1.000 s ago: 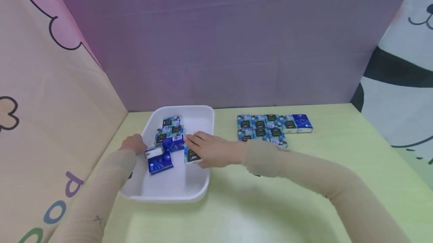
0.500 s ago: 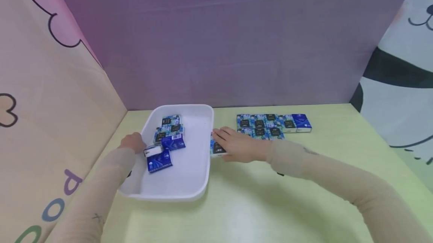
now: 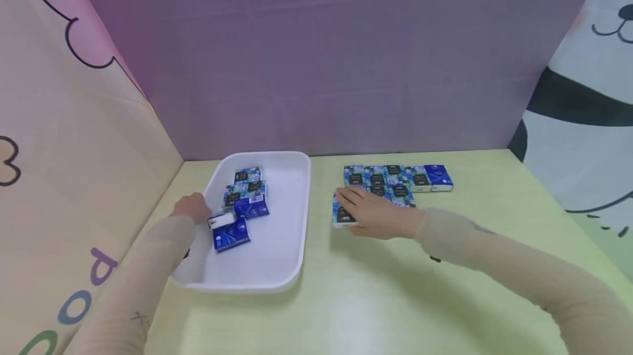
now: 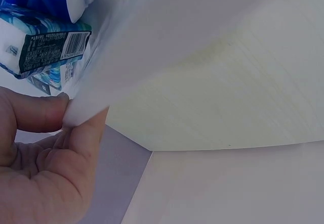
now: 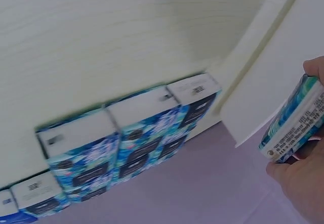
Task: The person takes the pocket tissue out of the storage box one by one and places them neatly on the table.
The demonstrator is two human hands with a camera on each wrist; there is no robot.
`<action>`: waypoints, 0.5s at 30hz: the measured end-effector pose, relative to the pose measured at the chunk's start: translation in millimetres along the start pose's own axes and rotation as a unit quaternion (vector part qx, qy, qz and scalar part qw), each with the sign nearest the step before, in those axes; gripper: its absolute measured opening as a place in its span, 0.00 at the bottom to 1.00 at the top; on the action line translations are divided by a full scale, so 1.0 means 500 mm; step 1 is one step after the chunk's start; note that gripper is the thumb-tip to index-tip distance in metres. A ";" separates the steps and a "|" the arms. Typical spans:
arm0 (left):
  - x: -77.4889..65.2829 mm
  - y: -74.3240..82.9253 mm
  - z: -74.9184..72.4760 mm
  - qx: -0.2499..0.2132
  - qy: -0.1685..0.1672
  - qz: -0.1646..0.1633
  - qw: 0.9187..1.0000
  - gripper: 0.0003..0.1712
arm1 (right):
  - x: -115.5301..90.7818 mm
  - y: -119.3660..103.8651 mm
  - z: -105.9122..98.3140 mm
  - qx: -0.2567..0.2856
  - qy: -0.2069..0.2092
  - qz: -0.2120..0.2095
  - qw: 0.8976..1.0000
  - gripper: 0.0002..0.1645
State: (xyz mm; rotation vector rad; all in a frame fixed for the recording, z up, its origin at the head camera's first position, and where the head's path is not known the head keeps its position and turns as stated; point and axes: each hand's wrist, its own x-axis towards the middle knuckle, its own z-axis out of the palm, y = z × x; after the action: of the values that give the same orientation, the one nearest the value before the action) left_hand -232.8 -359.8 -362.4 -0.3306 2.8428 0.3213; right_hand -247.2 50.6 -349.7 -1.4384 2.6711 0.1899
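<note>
My right hand (image 3: 376,215) grips a blue floral tissue pack (image 3: 343,215) above the table, close to the front left of the grouped packs. In the right wrist view the pack (image 5: 298,123) shows its printed white side between thumb and fingers. My left hand (image 3: 192,208) pinches the left rim of a white plastic tub (image 3: 277,256); the left wrist view shows thumb and fingers (image 4: 40,114) on either side of its wall. Inside the tub, to the left, lie several floral packs (image 3: 249,187) and plain dark-blue packs (image 3: 231,235), some overlapping.
Two rows of floral tissue packs (image 3: 376,178) lie side by side at the back of the pale table (image 3: 376,300), with a dark-blue pack (image 3: 438,177) at their right end. A purple cloth (image 3: 316,69) stands behind, and a printed cloth (image 3: 89,151) borders the left side.
My right hand has carried the tissue pack out of the tub, over its right rim, and rightward to the grouped packs. The left hand has stayed on the rim.
</note>
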 end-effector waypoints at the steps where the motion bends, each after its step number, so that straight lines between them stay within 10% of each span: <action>1: 0.000 0.000 -0.001 0.000 -0.001 0.001 1.000 0.21 | -0.005 0.004 0.001 0.001 0.001 0.006 1.000 0.43; 15: 0.009 -0.008 0.005 -0.010 -0.009 -0.007 1.000 0.21 | -0.073 0.080 0.032 0.052 0.043 0.076 0.995 0.45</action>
State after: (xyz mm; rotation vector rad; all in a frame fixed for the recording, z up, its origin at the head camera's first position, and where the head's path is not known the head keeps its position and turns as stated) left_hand -235.7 -363.8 -366.7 -0.3508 2.8189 0.3483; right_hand -260.3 104.8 -357.5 -1.2433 2.8143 0.0007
